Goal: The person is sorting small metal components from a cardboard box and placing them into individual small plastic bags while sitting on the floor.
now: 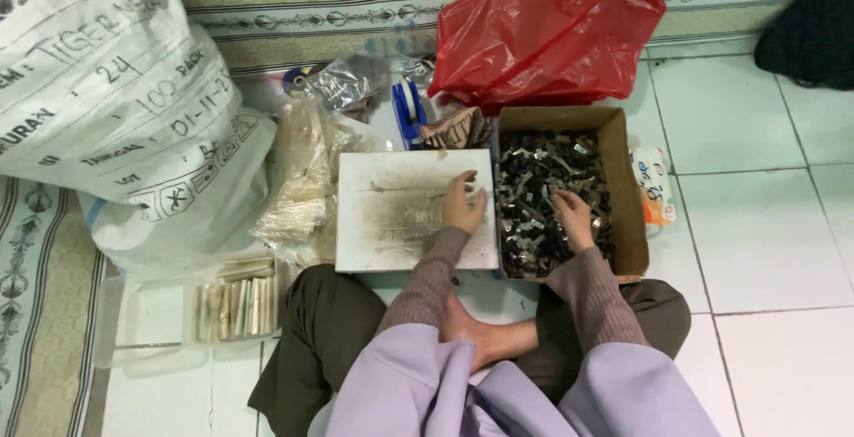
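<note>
I sit cross-legged on a tiled floor. My left hand (463, 203) rests on the right edge of a worn white board (391, 214) that lies flat in front of me, fingers curled over something too small to make out. My right hand (574, 217) reaches into an open cardboard box (620, 190) filled with several small dark metal pieces (534, 190); its fingers are down among the pieces, and whether they grip any is hidden.
A large white printed sack (116, 108) stands at the left. A red plastic bag (551, 32) lies behind the box, a blue tape dispenser (407, 112) beside it. Clear plastic bags (302, 179) and a clear tray (147, 317) holding pale strips lie left of the board.
</note>
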